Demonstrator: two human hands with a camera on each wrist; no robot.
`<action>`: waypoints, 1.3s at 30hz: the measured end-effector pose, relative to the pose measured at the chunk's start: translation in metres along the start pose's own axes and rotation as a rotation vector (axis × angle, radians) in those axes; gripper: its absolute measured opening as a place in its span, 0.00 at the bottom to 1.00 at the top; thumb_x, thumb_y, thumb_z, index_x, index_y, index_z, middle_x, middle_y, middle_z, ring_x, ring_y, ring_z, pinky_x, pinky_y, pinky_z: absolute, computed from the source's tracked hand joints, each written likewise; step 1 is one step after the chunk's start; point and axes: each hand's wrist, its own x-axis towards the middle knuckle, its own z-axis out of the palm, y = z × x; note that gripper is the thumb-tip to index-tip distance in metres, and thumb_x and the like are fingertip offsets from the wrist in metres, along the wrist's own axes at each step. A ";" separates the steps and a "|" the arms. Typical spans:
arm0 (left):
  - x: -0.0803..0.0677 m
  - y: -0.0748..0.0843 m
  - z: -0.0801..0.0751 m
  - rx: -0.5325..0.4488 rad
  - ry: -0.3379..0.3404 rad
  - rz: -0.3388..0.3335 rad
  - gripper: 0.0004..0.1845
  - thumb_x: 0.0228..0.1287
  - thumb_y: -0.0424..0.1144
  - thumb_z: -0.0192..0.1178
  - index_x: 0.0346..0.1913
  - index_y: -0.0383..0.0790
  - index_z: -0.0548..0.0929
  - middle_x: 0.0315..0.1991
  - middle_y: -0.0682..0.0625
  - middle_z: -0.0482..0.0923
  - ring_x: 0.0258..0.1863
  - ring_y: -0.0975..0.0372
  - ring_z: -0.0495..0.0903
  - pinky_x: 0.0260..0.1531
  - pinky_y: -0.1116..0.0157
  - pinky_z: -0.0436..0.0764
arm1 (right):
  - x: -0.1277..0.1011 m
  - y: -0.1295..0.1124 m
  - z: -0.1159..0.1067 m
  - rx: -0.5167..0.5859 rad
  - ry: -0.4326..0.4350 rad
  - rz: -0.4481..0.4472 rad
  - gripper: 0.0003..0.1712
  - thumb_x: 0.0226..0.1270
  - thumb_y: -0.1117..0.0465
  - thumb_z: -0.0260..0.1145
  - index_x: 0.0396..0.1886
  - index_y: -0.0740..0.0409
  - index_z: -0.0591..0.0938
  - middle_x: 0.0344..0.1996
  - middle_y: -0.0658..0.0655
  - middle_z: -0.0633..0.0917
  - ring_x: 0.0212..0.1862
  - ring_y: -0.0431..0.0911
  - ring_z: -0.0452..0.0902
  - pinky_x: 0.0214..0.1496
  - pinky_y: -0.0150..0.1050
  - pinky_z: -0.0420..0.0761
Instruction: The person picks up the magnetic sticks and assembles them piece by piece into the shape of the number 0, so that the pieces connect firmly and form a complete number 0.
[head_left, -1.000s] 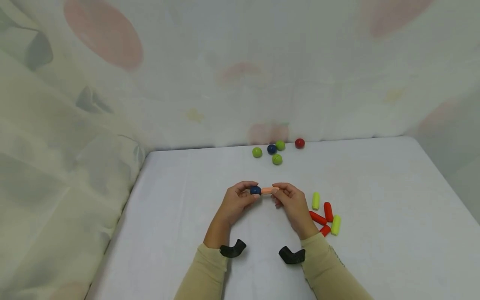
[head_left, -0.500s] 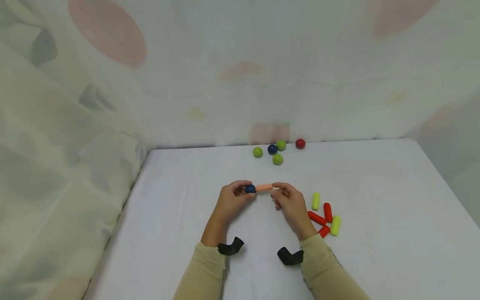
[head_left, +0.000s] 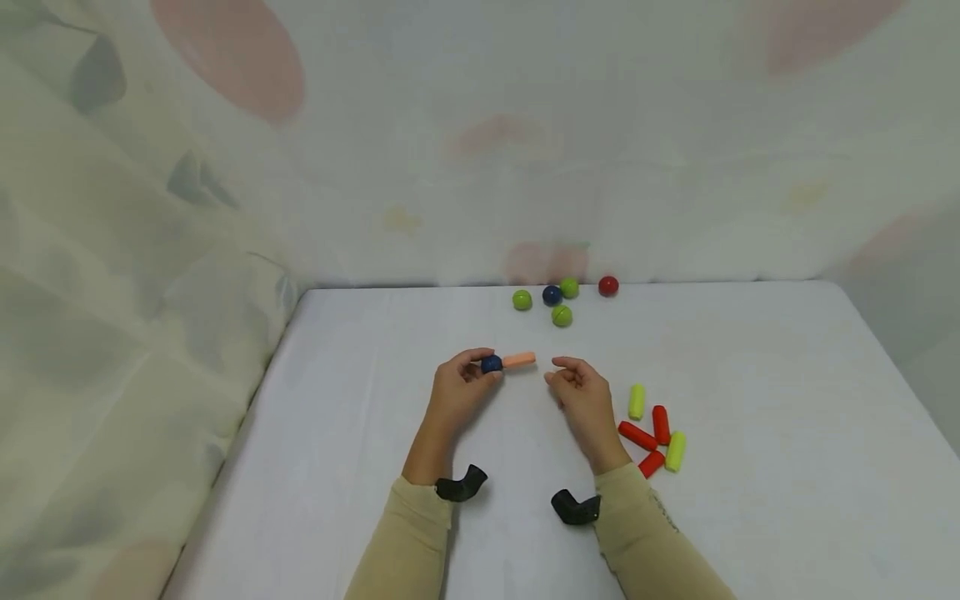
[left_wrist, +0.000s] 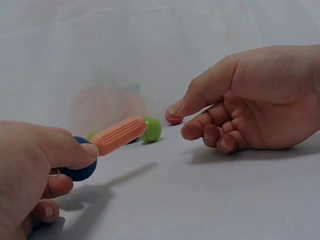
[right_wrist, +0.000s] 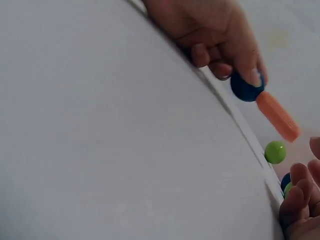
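Head view: at frame centre the left hand [head_left: 457,392] pinches a blue ball [head_left: 491,364] with an orange peg [head_left: 519,360] stuck to it, pointing right. The right hand [head_left: 581,396], just right of it, holds nothing, fingers loosely curled. Loose pegs [head_left: 652,429] lie lower right on the white worktop [head_left: 750,433]; more balls [head_left: 558,298] sit at its far edge.

Left wrist view: thumb and fingers clamp the ball [left_wrist: 80,167] lower left; the peg [left_wrist: 119,135] juts up-right.

Right wrist view: ball [right_wrist: 246,88] and peg [right_wrist: 278,116] upper right, right fingertips [right_wrist: 296,197] curled at the lower right corner.
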 end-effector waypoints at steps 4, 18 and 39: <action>0.002 0.000 0.002 -0.040 0.009 -0.016 0.17 0.56 0.42 0.72 0.50 0.53 0.86 0.36 0.51 0.84 0.35 0.59 0.79 0.34 0.63 0.78 | 0.009 -0.002 -0.001 -0.018 0.005 0.039 0.20 0.66 0.53 0.67 0.56 0.50 0.80 0.40 0.54 0.81 0.40 0.47 0.72 0.40 0.34 0.73; 0.005 0.004 0.018 -0.128 -0.060 -0.022 0.18 0.56 0.40 0.72 0.50 0.53 0.86 0.35 0.51 0.83 0.32 0.60 0.76 0.30 0.68 0.75 | 0.062 -0.059 -0.055 -0.322 0.043 -0.185 0.21 0.63 0.58 0.70 0.56 0.58 0.81 0.39 0.57 0.81 0.38 0.47 0.70 0.34 0.34 0.71; 0.000 0.010 0.031 -0.089 -0.082 -0.037 0.18 0.57 0.43 0.72 0.52 0.53 0.85 0.32 0.52 0.80 0.30 0.60 0.73 0.29 0.67 0.72 | 0.125 -0.028 -0.079 -0.512 -0.259 -0.009 0.35 0.60 0.51 0.74 0.65 0.52 0.74 0.40 0.57 0.76 0.45 0.51 0.69 0.49 0.42 0.69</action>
